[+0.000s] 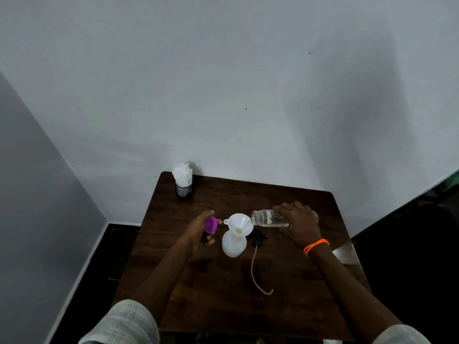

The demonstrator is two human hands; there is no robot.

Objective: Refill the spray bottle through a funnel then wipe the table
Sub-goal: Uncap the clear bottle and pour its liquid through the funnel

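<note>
A white spray bottle stands on the dark wooden table with a white funnel seated in its neck. My right hand grips a clear bottle, tipped sideways with its mouth over the funnel's rim. My left hand holds a purple cap just left of the funnel. The black spray head with its long tube lies on the table right of the spray bottle.
A black mesh holder with white tissues stands at the table's far left corner against the white wall. Dark floor surrounds the table on the left and right.
</note>
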